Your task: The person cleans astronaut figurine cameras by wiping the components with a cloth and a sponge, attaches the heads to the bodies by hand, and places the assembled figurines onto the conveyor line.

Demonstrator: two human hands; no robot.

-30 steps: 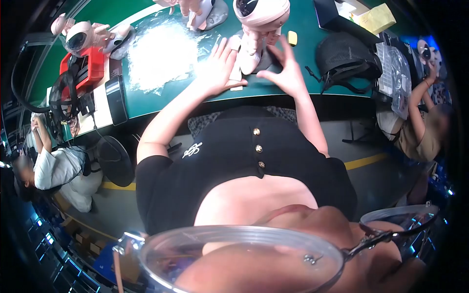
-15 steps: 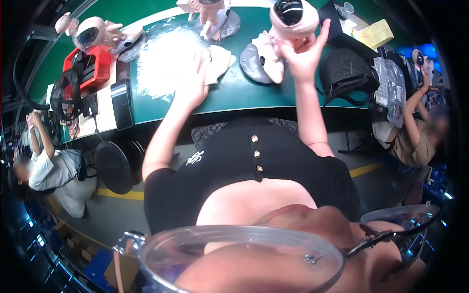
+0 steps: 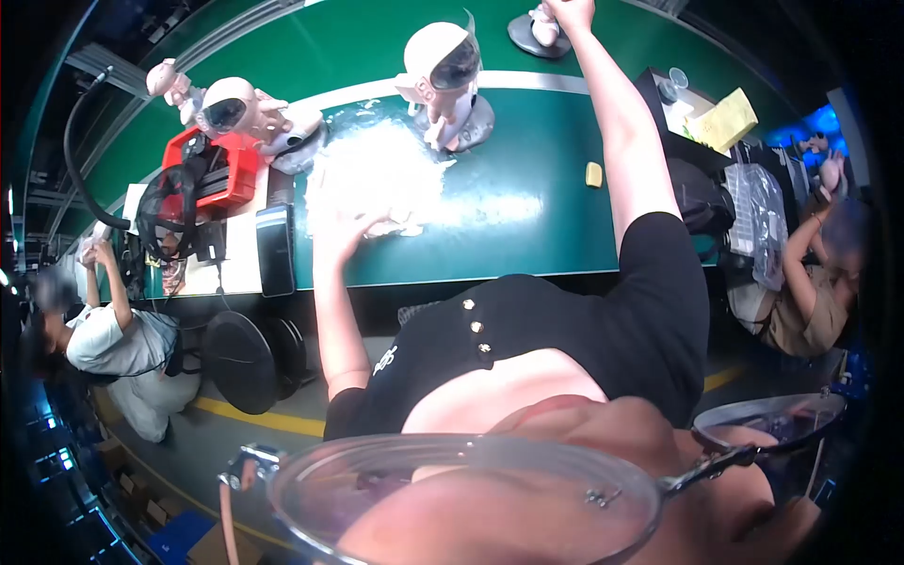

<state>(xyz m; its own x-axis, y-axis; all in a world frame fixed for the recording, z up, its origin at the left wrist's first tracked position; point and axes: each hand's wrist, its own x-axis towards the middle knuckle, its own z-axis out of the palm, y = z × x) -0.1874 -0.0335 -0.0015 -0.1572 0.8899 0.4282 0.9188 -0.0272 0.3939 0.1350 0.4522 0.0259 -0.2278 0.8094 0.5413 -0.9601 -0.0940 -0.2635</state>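
My right hand (image 3: 573, 11) is at the top edge, its fingers closed on a pink astronaut figure (image 3: 543, 26) with a grey round base; the figure's top is cut off. My left hand (image 3: 344, 226) lies on the near edge of a glaring white plastic sheet (image 3: 377, 165), thumb spread and the other fingers washed out by glare. Beyond the sheet stands a second astronaut figure (image 3: 441, 80) with a dark visor and grey base. Another such figure (image 3: 250, 113) leans at the left by a red bin (image 3: 235, 174).
A yellow block (image 3: 593, 174) sits on the green table (image 3: 527, 235). At the right are a black bag (image 3: 695, 198), a dark box (image 3: 659, 89) and plastic packaging (image 3: 753, 198). A black phone-like slab (image 3: 275, 250) lies left. Co-workers sit on both sides.
My right hand has carried the figure from the near table up to the far side. My left hand has moved down and left from the figure to the sheet. The view has shifted.
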